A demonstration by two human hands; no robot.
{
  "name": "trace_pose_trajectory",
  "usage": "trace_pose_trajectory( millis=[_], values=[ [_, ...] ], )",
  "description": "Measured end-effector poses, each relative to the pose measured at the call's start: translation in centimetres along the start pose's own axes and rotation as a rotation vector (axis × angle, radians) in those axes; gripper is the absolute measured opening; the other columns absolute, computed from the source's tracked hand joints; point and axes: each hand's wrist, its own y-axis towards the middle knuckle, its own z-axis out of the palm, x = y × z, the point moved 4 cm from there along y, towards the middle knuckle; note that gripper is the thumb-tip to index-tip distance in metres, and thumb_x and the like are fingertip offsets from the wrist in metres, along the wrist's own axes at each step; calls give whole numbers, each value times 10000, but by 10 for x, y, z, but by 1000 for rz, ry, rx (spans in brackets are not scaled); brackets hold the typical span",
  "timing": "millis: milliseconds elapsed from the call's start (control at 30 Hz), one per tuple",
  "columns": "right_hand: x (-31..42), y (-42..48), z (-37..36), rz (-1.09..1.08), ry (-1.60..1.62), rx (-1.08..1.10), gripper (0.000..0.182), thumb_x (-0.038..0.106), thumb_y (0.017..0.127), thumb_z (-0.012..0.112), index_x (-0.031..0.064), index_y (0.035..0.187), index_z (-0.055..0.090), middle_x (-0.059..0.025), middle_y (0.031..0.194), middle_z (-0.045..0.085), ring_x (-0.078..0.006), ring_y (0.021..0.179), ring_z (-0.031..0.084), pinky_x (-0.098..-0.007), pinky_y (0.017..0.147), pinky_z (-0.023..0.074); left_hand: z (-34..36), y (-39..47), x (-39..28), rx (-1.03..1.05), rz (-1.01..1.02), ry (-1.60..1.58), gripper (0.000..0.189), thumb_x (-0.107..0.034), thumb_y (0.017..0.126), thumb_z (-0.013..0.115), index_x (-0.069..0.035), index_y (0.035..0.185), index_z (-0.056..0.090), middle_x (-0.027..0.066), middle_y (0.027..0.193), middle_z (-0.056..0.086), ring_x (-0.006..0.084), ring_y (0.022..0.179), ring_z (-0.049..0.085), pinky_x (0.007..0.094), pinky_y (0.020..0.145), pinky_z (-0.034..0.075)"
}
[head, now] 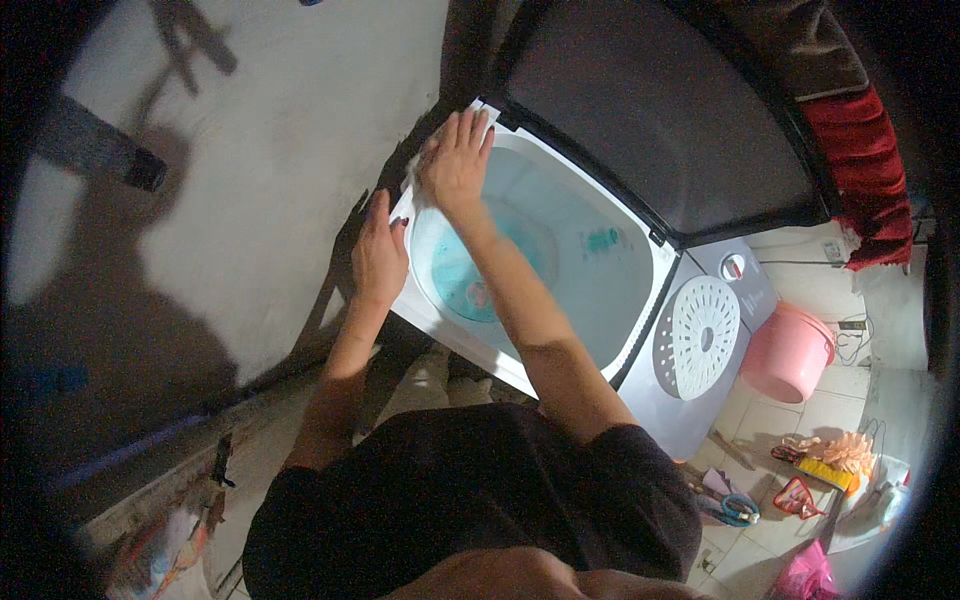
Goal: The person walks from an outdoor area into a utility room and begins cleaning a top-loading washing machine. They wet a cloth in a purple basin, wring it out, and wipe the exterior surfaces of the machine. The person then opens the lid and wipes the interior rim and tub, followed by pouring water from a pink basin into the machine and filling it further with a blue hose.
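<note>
A white washing machine tub [600, 300] lies open before me, its dark lid [667, 112] raised. My right hand [456, 161] rests flat, fingers stretched out, on the rim at the far left corner. Something whitish and blurred shows beside its palm; whether it is a cloth I cannot tell. Lower on the same side, my left hand [380, 259] touches the machine's outer edge with its thumb apart from the fingers. Inside the tub are a turquoise round base [450, 262] and a turquoise fitting [602, 239] on the wall. My right forearm crosses over the tub and hides part of it.
A perforated white disc [705, 339] leans on the machine's grey top near a control knob [733, 268]. To the right stand a pink bucket [789, 352] and several small items on floor tiles [757, 420]. A pale wall [300, 150] borders the left; red cloth [862, 172] hangs far right.
</note>
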Motion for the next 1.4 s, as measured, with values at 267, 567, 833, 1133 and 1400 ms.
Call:
trace_pose_trajectory(
  millis=[267,567,833,1133,1400],
  values=[
    [60,-153,-16,-49,358,311,743,205,957,514,-133,1539,199,-408,1594,141,-563,1497,135,-595,1243,107,19,-11,43,-395,228,-565,424,-178,1038,525,27,1405,463,200,1512,480,311,1410,441,418,1156,343],
    [-9,-287,-160,-221,91,743,775,90,882,571,-7,1585,258,-245,1649,235,-405,1524,246,-499,1260,196,7,-30,14,-202,290,-217,342,-150,1014,581,-1,1317,528,194,1484,511,349,1376,468,451,1137,355],
    [-102,-359,-287,65,-345,961,679,192,985,416,-18,1597,209,-242,1672,169,-399,1561,123,-517,1273,100,5,-31,-9,-262,422,111,316,-165,961,662,-14,1226,581,197,1395,577,395,1291,536,499,1090,407],
    [-49,-320,-232,114,151,733,631,36,902,499,-66,1509,361,-241,1601,336,-402,1478,338,-511,1232,262,10,-26,-4,-221,389,141,250,-141,950,669,-33,1170,619,184,1392,585,382,1279,540,494,1079,410],
    [-124,-299,-263,29,-102,998,423,177,871,638,-10,1250,636,-173,1315,646,-319,1301,571,-484,1186,355,10,-29,-1,-191,365,125,169,-63,946,651,-14,1108,647,184,1409,559,366,1295,522,476,1079,423]
  ],
)
